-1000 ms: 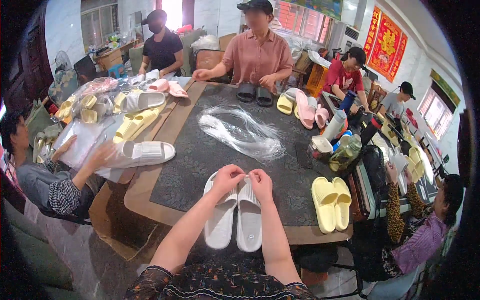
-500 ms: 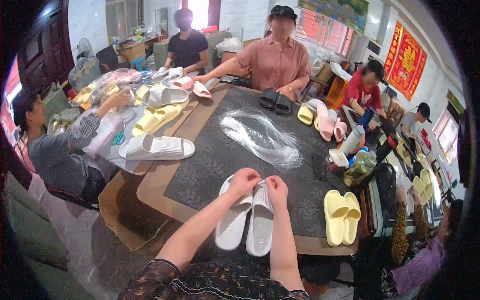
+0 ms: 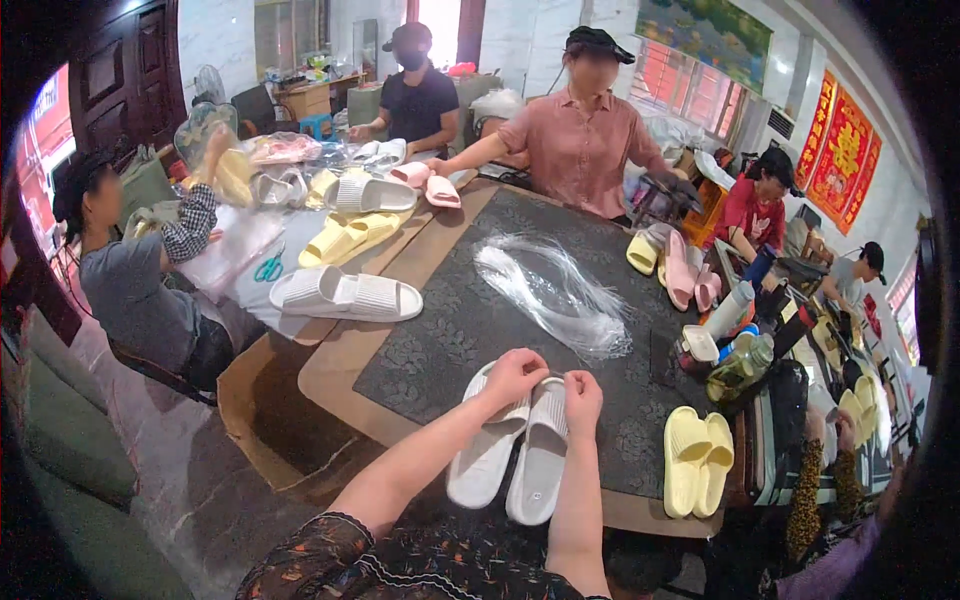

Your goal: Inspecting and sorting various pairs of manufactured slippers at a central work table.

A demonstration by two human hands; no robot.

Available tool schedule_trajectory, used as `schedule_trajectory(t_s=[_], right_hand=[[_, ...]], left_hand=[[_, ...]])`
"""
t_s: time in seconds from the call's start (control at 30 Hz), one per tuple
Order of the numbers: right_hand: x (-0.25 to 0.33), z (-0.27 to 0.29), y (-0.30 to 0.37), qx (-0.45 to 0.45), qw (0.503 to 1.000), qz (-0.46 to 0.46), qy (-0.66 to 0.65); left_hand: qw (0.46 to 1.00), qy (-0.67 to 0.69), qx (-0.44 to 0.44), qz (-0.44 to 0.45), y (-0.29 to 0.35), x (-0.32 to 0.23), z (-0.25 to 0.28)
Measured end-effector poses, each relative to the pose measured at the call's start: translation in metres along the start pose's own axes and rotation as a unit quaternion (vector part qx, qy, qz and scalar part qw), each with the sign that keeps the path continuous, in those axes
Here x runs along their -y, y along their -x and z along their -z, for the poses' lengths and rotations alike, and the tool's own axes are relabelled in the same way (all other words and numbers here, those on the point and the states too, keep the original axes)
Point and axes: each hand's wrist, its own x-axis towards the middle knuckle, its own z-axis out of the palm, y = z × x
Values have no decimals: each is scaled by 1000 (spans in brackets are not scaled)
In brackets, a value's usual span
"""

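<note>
A pair of light grey slides lies in front of me at the table's near edge, the left slide (image 3: 482, 468) beside the right slide (image 3: 538, 478), toes pointing away. At the toe end of the left one, my left hand (image 3: 514, 380) is closed, thumb and fingertips pinched together. My right hand (image 3: 583, 402) makes a similar pinch at the toe of the right slide. The two hands nearly meet above the gap between the toes. Whatever is between the fingertips is too small to make out. Beyond them lies a loose bundle of clear plastic strands (image 3: 555, 295).
Yellow slides (image 3: 697, 460) stand to my right, and bottles (image 3: 740, 365) cluster behind them. On the left are a white slide pair (image 3: 347, 295), more slides and teal scissors (image 3: 270, 266). Co-workers sit or stand around the dark-topped table (image 3: 420, 350).
My view has shifted, while my hands keep their pinch at the slides' toes. Across the table, a co-worker has lifted the black slides. The co-worker on the left has raised an arm.
</note>
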Motion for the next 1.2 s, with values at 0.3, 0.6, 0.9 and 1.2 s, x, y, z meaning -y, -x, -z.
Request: schedule_trajectory(t_s=[0.3,0.6,0.9,1.2], right_hand=[[2,1,1,-25,999,-27,23],[15,1,1,-17,999,-34,19],[9,-1,3,19,1000,-4,-9],[13,0,3,28,999,-5,-14]], left_hand=[[995,88,-19,31,1,-3,0],[998,53,9,37,0,-2,2],[996,69,25,51,0,7,0],[996,82,26,31,2,-6,3]])
